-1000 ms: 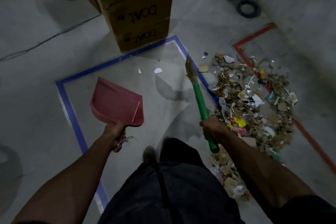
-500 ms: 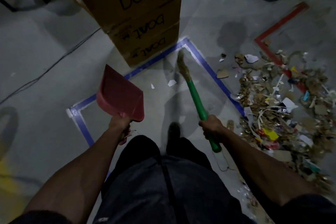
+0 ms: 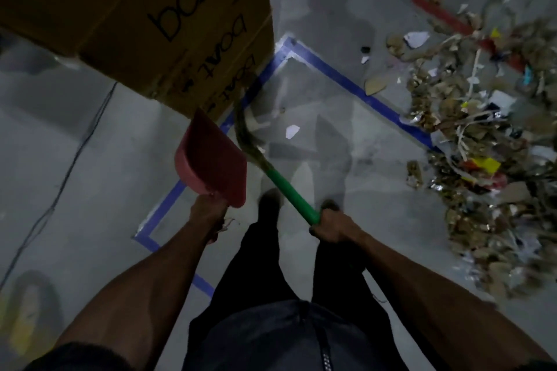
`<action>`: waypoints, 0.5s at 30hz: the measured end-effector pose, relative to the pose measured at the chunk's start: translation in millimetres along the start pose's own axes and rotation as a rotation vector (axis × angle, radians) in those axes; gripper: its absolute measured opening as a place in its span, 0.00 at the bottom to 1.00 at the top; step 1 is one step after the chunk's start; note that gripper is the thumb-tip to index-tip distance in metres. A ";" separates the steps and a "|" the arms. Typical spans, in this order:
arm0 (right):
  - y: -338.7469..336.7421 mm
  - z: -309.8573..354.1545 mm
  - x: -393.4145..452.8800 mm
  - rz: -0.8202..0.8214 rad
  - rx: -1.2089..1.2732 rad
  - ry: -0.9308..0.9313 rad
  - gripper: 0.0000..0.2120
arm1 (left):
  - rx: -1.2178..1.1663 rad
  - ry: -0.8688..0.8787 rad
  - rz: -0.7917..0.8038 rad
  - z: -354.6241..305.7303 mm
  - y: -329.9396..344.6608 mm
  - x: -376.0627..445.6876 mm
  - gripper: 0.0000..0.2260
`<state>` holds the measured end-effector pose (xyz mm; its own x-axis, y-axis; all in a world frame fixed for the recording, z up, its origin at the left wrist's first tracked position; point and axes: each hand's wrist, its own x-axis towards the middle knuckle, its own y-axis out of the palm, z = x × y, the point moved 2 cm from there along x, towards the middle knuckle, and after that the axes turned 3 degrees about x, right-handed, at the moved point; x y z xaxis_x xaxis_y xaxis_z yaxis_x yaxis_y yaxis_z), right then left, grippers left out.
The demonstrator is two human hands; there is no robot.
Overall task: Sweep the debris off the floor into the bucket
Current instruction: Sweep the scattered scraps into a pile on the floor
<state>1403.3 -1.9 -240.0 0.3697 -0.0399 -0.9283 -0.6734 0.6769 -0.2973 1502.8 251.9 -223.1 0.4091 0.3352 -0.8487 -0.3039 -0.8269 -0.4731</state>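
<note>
Fingers of right hand [image 3: 333,224] wrapped on green broom [image 3: 272,173] handle end, left hand [image 3: 208,209] gripping red dustpan [image 3: 212,164] handle; debris [image 3: 482,141] heaped right on floor [image 3: 90,190], likely light, loose, scatter-prone; bucket unseen.

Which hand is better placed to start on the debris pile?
Right. The right hand grips the broom and the debris pile lies on its side; the left hand holds the red dustpan, raised.
</note>
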 end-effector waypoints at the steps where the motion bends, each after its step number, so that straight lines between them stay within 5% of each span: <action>1: 2.7 2.5 4.1 0.007 0.021 0.032 0.13 | 0.042 -0.007 -0.001 -3.3 -3.3 8.4 0.08; 4: 0.8 -0.2 18.7 -0.023 0.183 0.112 0.13 | 0.093 -0.021 0.034 -13.7 -9.2 28.4 0.09; 11: -41.1 -20.0 46.5 -0.312 1.007 0.330 0.16 | 0.047 -0.038 0.076 -32.2 -5.7 57.0 0.08; 15: -42.2 -9.1 27.3 -0.450 1.052 0.304 0.13 | 0.064 -0.023 0.083 -40.5 -6.4 62.2 0.09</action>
<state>1436.0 -38.2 -254.8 0.1755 -0.5063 -0.8443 0.3884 0.8237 -0.4132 1565.0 259.8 -263.3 0.3602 0.2778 -0.8906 -0.3910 -0.8218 -0.4144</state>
